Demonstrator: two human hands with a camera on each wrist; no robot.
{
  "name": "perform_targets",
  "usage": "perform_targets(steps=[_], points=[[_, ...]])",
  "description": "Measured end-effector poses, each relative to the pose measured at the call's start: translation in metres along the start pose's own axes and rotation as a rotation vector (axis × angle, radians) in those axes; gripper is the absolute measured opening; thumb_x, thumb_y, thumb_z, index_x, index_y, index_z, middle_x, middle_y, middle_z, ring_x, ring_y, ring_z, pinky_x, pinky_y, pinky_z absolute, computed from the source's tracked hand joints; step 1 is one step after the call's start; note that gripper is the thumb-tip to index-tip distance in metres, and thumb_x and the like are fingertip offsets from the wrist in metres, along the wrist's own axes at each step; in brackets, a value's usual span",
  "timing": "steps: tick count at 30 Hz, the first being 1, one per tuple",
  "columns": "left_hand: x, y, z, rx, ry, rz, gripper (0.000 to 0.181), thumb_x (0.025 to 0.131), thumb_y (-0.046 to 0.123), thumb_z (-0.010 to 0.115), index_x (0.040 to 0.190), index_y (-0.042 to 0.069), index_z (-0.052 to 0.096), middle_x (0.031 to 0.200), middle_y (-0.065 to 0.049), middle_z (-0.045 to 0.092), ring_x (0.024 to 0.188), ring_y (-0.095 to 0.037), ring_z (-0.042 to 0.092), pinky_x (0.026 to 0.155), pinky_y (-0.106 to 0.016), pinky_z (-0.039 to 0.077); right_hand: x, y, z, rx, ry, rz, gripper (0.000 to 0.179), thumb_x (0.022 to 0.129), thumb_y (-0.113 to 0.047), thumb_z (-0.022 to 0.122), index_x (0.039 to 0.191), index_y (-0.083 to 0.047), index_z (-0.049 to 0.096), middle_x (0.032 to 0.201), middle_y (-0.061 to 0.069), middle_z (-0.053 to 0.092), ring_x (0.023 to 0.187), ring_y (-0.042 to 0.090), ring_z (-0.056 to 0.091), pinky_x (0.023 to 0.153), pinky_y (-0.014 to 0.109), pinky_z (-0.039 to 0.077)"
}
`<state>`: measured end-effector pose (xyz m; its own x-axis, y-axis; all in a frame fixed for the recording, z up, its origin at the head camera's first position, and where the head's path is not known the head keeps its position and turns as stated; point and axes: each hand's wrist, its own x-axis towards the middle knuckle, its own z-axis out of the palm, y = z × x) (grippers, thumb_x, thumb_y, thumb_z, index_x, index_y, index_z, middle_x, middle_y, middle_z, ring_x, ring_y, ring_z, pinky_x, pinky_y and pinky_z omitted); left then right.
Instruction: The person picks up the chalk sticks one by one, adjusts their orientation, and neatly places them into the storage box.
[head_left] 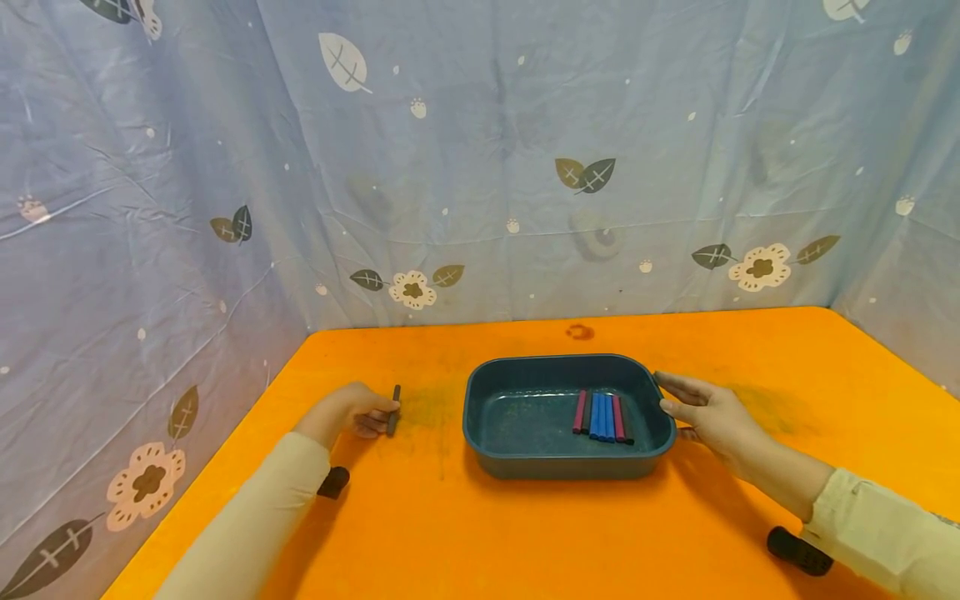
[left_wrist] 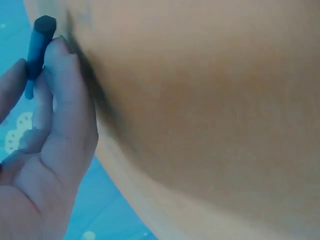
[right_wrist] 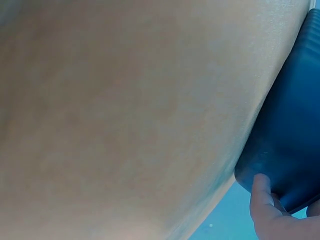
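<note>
My left hand [head_left: 365, 410] pinches a short dark crayon-like stick [head_left: 393, 410] between thumb and fingers, left of the tray. In the left wrist view the stick [left_wrist: 41, 45] shows a flat, angular end above the fingertips. A dark blue-green rectangular tray [head_left: 525, 467] sits on the table, with several pink, blue and black sticks [head_left: 602, 417] side by side in its right half. At the tray's right end my right hand [head_left: 708, 417] touches the rim and outer wall with nearly straight fingers. The right wrist view shows a fingertip [right_wrist: 261, 181] against the tray's wall [right_wrist: 285, 130].
An orange table [head_left: 390, 533] carries the tray, with faint greenish smudges and a dark ring mark [head_left: 580, 332] near its back edge. Patterned blue-grey cloth [head_left: 480, 167] hangs behind it and along both sides. A dark wrist device shows under each sleeve.
</note>
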<state>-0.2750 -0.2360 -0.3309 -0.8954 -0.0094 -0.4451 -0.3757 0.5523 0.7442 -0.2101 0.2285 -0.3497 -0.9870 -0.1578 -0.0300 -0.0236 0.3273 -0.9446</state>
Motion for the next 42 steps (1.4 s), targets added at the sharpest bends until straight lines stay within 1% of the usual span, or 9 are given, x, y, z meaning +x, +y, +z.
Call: perform_targets(steps=[2, 7, 13, 19, 23, 28, 35, 40, 42], points=[[-0.002, 0.000, -0.001, -0.018, -0.009, 0.030, 0.029, 0.100, 0.013, 0.054, 0.114, -0.012, 0.061, 0.072, -0.002, 0.065, 0.065, -0.013, 0.061, 0.071, -0.029, 0.055, 0.000, 0.000, 0.000, 0.000, -0.001, 0.000, 0.058, 0.104, -0.014, 0.048, 0.153, 0.002, 0.020, 0.154, 0.026, 0.019, 0.105, 0.009, 0.050, 0.073, 0.027, 0.050], [-0.007, 0.005, 0.001, -0.049, -0.017, 0.075, 0.032, 0.101, 0.012, 0.053, 0.121, -0.013, 0.058, 0.078, -0.002, 0.063, 0.069, -0.014, 0.061, 0.074, -0.031, 0.056, 0.001, 0.001, -0.001, 0.000, -0.001, 0.001, 0.059, 0.104, -0.013, 0.048, 0.153, 0.002, 0.019, 0.154, 0.027, 0.019, 0.110, 0.014, 0.050, 0.074, 0.028, 0.051], [-0.013, 0.019, 0.003, -0.052, -0.066, 0.092, 0.042, 0.101, 0.015, 0.053, 0.133, -0.012, 0.050, 0.112, -0.018, 0.062, 0.080, -0.018, 0.063, 0.078, -0.032, 0.056, 0.001, 0.000, -0.001, -0.003, -0.004, 0.004, 0.058, 0.104, -0.013, 0.047, 0.153, 0.002, 0.018, 0.154, 0.027, 0.018, 0.121, 0.029, 0.045, 0.074, 0.028, 0.051], [-0.015, 0.038, 0.003, -0.115, -0.079, 0.085, 0.041, 0.100, 0.017, 0.056, 0.130, -0.011, 0.052, 0.093, -0.006, 0.061, 0.073, -0.014, 0.062, 0.069, -0.024, 0.056, 0.000, 0.000, 0.000, -0.003, 0.000, 0.007, 0.058, 0.104, -0.012, 0.047, 0.153, 0.002, 0.018, 0.154, 0.027, 0.018, 0.121, 0.030, 0.044, 0.073, 0.028, 0.050], [-0.018, 0.044, 0.007, -0.125, -0.106, 0.087, 0.041, 0.100, 0.017, 0.056, 0.130, -0.010, 0.052, 0.096, -0.006, 0.062, 0.083, -0.019, 0.062, 0.080, -0.030, 0.056, -0.001, 0.000, 0.000, -0.001, 0.000, 0.003, 0.058, 0.104, -0.013, 0.047, 0.152, 0.002, 0.019, 0.154, 0.027, 0.019, 0.120, 0.030, 0.045, 0.073, 0.028, 0.050], [-0.022, 0.051, 0.013, -0.091, -0.165, 0.120, 0.034, 0.101, 0.018, 0.053, 0.124, -0.007, 0.056, 0.104, -0.010, 0.062, 0.098, -0.027, 0.061, 0.098, -0.043, 0.047, 0.000, 0.000, 0.001, -0.005, 0.001, -0.006, 0.058, 0.104, -0.013, 0.048, 0.153, 0.002, 0.020, 0.154, 0.026, 0.019, 0.120, 0.029, 0.045, 0.074, 0.028, 0.051], [-0.021, 0.068, 0.021, -0.134, -0.213, 0.118, 0.029, 0.101, 0.017, 0.054, 0.119, -0.005, 0.058, 0.088, -0.004, 0.062, 0.082, -0.018, 0.060, 0.083, -0.030, 0.054, -0.001, 0.001, 0.000, 0.003, -0.004, -0.007, 0.059, 0.104, -0.014, 0.048, 0.152, 0.003, 0.019, 0.154, 0.027, 0.019, 0.125, 0.038, 0.041, 0.075, 0.028, 0.051], [-0.022, 0.076, 0.028, -0.138, -0.243, 0.110, 0.019, 0.101, 0.016, 0.053, 0.107, 0.001, 0.062, 0.083, -0.003, 0.061, 0.080, -0.018, 0.060, 0.092, -0.035, 0.051, -0.002, 0.000, 0.001, 0.014, -0.007, -0.006, 0.058, 0.104, -0.013, 0.047, 0.152, 0.003, 0.018, 0.154, 0.027, 0.018, 0.130, 0.044, 0.036, 0.076, 0.027, 0.051], [-0.022, 0.079, 0.031, -0.139, -0.248, 0.111, 0.018, 0.101, 0.017, 0.053, 0.105, 0.001, 0.062, 0.084, -0.004, 0.061, 0.080, -0.018, 0.060, 0.092, -0.035, 0.051, -0.002, -0.001, 0.001, 0.014, -0.005, -0.007, 0.058, 0.104, -0.013, 0.046, 0.152, 0.004, 0.018, 0.154, 0.027, 0.018, 0.128, 0.043, 0.038, 0.075, 0.027, 0.051]])
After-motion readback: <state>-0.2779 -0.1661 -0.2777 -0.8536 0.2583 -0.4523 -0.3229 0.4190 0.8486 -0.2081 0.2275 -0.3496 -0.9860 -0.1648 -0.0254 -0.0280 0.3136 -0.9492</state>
